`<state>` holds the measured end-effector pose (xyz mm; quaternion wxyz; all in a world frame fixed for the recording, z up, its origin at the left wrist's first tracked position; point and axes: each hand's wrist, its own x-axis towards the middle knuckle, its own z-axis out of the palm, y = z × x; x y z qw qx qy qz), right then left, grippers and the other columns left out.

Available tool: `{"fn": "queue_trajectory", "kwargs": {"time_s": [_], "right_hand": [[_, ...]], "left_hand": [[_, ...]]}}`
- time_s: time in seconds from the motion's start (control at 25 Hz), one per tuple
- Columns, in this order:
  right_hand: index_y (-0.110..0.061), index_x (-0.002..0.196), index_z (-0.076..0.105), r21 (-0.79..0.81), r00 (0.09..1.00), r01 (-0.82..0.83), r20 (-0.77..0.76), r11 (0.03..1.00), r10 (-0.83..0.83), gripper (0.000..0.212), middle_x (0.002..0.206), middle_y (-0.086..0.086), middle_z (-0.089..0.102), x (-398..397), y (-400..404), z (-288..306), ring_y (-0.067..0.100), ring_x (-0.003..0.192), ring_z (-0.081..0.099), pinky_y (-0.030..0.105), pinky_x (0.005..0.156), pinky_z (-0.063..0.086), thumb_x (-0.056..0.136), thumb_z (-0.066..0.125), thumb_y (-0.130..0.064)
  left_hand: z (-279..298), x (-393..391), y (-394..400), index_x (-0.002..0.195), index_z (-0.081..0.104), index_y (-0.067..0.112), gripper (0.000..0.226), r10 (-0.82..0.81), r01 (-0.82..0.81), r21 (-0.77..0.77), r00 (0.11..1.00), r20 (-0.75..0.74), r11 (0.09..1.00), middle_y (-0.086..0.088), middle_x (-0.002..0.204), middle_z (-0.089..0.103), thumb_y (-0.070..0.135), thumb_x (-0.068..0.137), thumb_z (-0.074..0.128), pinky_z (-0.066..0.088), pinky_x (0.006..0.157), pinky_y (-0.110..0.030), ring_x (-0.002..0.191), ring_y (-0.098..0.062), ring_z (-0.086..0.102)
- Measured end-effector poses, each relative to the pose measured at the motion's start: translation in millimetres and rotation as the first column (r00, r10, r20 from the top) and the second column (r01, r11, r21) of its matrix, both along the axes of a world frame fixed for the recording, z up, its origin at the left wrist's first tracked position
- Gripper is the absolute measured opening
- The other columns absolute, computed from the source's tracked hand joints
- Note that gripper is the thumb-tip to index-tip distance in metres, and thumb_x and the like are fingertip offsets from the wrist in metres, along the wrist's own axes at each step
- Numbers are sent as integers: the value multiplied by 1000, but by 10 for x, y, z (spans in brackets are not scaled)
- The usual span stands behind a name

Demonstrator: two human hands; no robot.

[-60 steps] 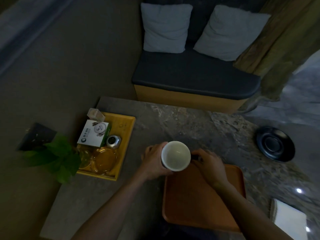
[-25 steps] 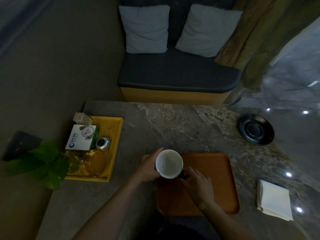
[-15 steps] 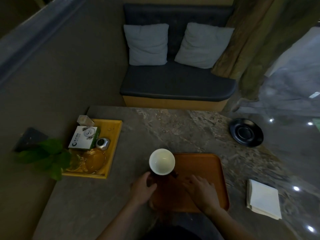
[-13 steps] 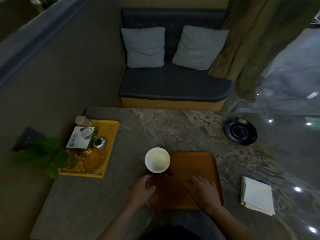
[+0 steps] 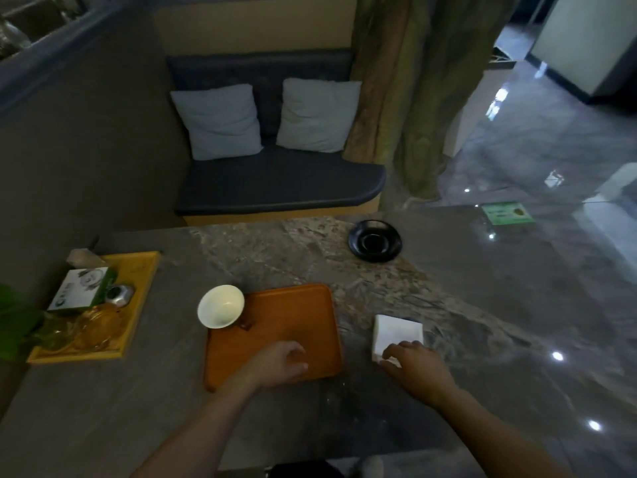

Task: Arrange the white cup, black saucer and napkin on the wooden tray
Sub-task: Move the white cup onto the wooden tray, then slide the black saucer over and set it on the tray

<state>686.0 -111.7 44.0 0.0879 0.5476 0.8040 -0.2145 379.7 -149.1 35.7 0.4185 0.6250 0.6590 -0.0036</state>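
Reaching my right hand (image 5: 418, 365) onto the folded white paper napkin (image 5: 397, 334), fingertips touching its near edge but not yet gripping, I'd pinch all layers together so it lifts flat. My left hand (image 5: 281, 363) rests loosely curled, holding nothing, on the orange wooden tray (image 5: 286, 319). One round white cup (image 5: 220, 306) stands at the tray's far-left corner; one glossy black saucer (image 5: 374, 240) waits well apart.

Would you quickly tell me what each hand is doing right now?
Left hand: empty, resting on the wooden tray.
Right hand: fingers on the napkin's near edge, not yet gripping.
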Motion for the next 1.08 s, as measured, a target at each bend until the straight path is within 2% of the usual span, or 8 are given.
{"fn": "queue_trajectory", "kwargs": {"time_s": [0.24,0.4,0.56,0.72,0.8,0.92,1.08], "right_hand": [[-33,118,60,-33,998,59,-24,998,-59,30,123,0,65,565,98,126,17,105,62,32,85,50,96,46,-48],[-32,122,60,-37,995,100,-21,994,-101,33,125,-2,66,711,307,186,16,106,62,33,89,49,96,47,-47],[-33,121,59,-12,992,126,18,992,-126,32,125,2,66,748,640,210,23,108,62,33,86,49,94,48,-46],[-34,131,52,-43,985,170,35,985,-168,41,130,3,63,667,1058,178,25,114,60,37,91,50,92,52,-46],[-33,132,50,-63,985,168,47,984,-165,43,131,4,62,607,1288,124,27,114,60,37,91,50,92,52,-45],[-33,130,48,-33,985,162,72,986,-159,44,130,4,62,537,1637,34,29,116,58,40,91,47,90,52,-51],[-35,141,36,-44,977,194,95,980,-190,59,139,4,53,487,1990,-68,29,126,48,45,99,40,88,54,-55]], "left_hand": [[114,366,335,133,54,20,47,-130,132,1,982,-135,991,-3,137,56,42,92,61,42,100,-30,123,-18,53],[136,388,639,132,54,23,45,-176,178,-11,964,-200,984,-2,135,57,43,91,61,43,98,-31,121,-18,54],[133,329,1073,132,54,25,44,-221,230,4,940,-261,973,0,136,57,42,92,60,45,97,-31,120,-17,54],[93,220,1575,132,54,23,43,-227,234,-7,937,-264,972,-3,135,57,41,93,60,45,100,-35,121,-20,54],[64,158,1802,128,57,20,40,-215,219,-13,944,-251,976,-5,131,59,40,93,60,46,97,-34,118,-22,56],[-7,67,2138,120,60,18,38,-221,225,-13,943,-248,974,-6,122,64,42,91,62,50,94,-39,109,-23,60],[-86,27,2516,121,60,22,39,-242,253,19,942,-232,967,-2,121,64,46,90,60,51,92,-43,108,-21,59]]}}
